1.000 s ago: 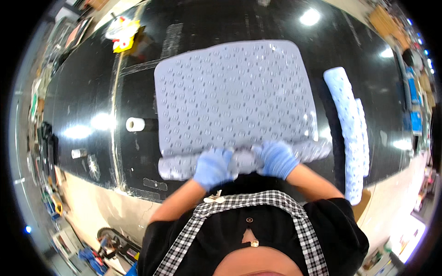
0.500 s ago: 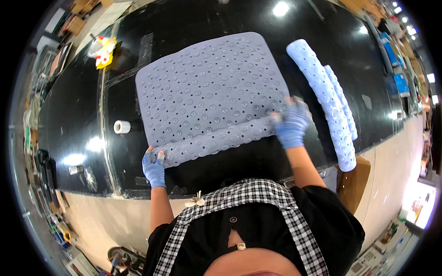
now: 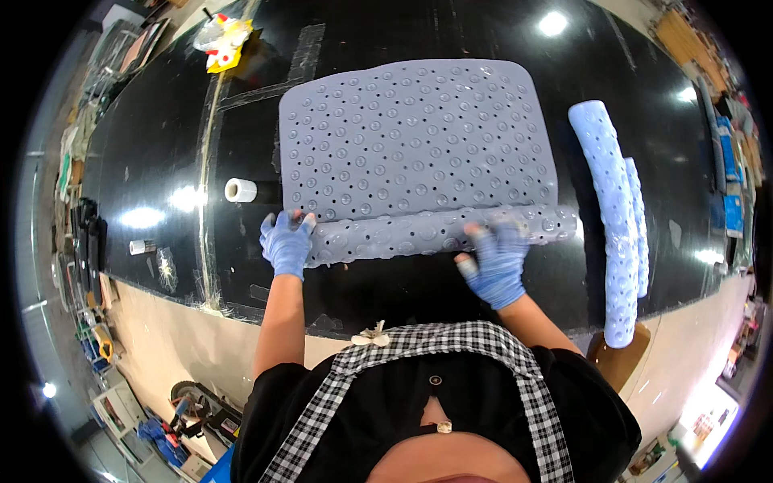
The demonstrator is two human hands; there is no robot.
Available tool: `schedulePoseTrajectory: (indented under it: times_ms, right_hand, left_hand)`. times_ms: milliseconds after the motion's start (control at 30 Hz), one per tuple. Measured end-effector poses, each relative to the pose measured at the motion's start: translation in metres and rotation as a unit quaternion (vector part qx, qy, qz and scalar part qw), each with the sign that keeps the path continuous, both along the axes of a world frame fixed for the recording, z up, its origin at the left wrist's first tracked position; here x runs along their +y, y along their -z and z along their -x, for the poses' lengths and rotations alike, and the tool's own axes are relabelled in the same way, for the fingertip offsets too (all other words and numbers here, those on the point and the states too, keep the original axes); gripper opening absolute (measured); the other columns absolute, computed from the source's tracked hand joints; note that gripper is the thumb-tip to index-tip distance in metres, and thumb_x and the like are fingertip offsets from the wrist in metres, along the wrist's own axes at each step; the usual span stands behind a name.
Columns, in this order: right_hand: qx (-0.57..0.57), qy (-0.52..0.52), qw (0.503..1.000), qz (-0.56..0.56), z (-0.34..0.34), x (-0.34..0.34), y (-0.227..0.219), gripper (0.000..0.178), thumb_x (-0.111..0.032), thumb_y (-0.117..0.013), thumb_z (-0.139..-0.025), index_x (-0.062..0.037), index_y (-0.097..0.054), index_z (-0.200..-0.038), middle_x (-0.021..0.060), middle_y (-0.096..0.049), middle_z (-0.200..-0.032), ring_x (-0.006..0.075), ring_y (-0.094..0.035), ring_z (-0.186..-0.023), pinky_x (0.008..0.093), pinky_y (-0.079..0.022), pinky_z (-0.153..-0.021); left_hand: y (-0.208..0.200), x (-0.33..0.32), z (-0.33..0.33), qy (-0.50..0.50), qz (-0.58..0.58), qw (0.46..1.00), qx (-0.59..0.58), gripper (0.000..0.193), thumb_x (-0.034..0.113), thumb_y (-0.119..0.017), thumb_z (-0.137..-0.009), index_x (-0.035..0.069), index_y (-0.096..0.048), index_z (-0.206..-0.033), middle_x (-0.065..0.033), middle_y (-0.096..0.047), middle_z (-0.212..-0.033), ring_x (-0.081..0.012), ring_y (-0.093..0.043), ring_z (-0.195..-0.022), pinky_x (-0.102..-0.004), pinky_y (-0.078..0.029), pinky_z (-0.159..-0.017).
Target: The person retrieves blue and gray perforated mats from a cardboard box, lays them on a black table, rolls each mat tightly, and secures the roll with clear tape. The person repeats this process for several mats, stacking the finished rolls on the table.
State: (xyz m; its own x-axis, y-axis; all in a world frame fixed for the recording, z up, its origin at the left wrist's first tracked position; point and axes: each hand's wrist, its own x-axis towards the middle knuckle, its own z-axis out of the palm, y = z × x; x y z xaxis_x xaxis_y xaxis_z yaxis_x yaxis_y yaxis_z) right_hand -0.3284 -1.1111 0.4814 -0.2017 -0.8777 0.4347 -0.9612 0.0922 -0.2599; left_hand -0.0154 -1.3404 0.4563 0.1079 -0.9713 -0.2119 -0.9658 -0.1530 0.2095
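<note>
A grey rubber bath mat [image 3: 411,137] with suction cups and small holes lies on the black table. Its near edge is rolled into a tube [image 3: 403,235] running left to right. My left hand [image 3: 288,245], in a blue glove with bare fingertips, grips the left end of that roll. My right hand [image 3: 498,264], gloved alike, rests on the roll right of its middle, thumb and fingers spread, the fingertips slightly blurred. To the right lie two light-blue rolled mats [image 3: 609,217] side by side, one partly hidden behind the other.
A small white roll of film [image 3: 241,191] stands left of the mat. Another small roll [image 3: 142,247] lies near the table's left edge. A yellow-and-red package [image 3: 225,44] sits at the far left. Tape strips cross the black table [image 3: 241,145]. A brown box [image 3: 620,358] is below the right edge.
My right hand has moved inward from the roll's right end and now lies on top of it. My left hand stays at the left end. The whole view has shifted.
</note>
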Motion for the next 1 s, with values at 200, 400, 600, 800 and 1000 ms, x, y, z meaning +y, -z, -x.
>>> schedulePoseTrajectory:
  times_ms: [200,400,600,800,1000]
  right_hand:
    - [-0.007,0.002,0.973,-0.23,0.052,-0.139,0.01,0.035,-0.041,-0.065,-0.085,-0.0186,-0.066,-0.112,0.0096,-0.064,-0.104,0.0318,-0.058,-0.104,0.0508,-0.044,-0.094]
    - [0.01,-0.084,0.993,0.086,0.066,-0.181,-0.006,0.056,-0.043,-0.074,-0.077,-0.0129,-0.06,-0.123,0.0107,-0.058,-0.123,0.033,-0.053,-0.118,0.052,-0.037,-0.104]
    - [0.073,-0.072,0.992,-0.078,0.085,-0.227,0.026,0.095,-0.057,-0.079,-0.066,-0.0137,-0.046,-0.144,0.013,-0.048,-0.143,0.032,-0.043,-0.135,0.0508,-0.027,-0.115]
    - [0.105,-0.133,0.944,-0.282,0.113,-0.304,-0.024,0.106,-0.052,-0.087,-0.061,-0.0133,-0.04,-0.148,0.0134,-0.053,-0.139,0.035,-0.05,-0.129,0.042,-0.035,-0.113]
    - [0.103,-0.089,0.925,-0.355,0.106,-0.303,-0.034,0.085,-0.03,-0.081,-0.068,-0.0149,-0.045,-0.143,0.0181,-0.059,-0.124,0.0382,-0.057,-0.116,0.0443,-0.048,-0.1]
  left_hand:
    - [-0.061,0.008,0.113,0.458,0.067,0.883,0.084,0.065,0.038,-0.079,-0.071,0.008,-0.057,-0.124,-0.0147,-0.058,-0.121,-0.0343,-0.053,-0.12,-0.0496,-0.04,-0.103]
    - [-0.04,-0.094,0.178,0.496,-0.047,0.867,0.037,0.093,0.059,-0.083,-0.059,0.015,-0.055,-0.136,-0.0146,-0.058,-0.129,-0.0337,-0.054,-0.122,-0.0455,-0.038,-0.108]
    - [-0.057,-0.149,0.213,0.515,0.034,0.856,-0.013,0.093,0.06,-0.081,-0.064,0.016,-0.051,-0.14,-0.017,-0.054,-0.136,-0.0326,-0.052,-0.128,-0.0423,-0.037,-0.111]
    - [-0.022,-0.16,0.22,0.481,0.163,0.858,-0.082,0.093,0.042,-0.084,-0.068,0.023,-0.041,-0.149,-0.0109,-0.053,-0.137,-0.0293,-0.05,-0.13,-0.0438,-0.037,-0.11]
    - [-0.043,-0.161,0.223,0.483,0.083,0.87,-0.045,0.088,0.037,-0.085,-0.065,0.024,-0.047,-0.144,-0.0123,-0.059,-0.125,-0.03,-0.056,-0.118,-0.0436,-0.045,-0.099]
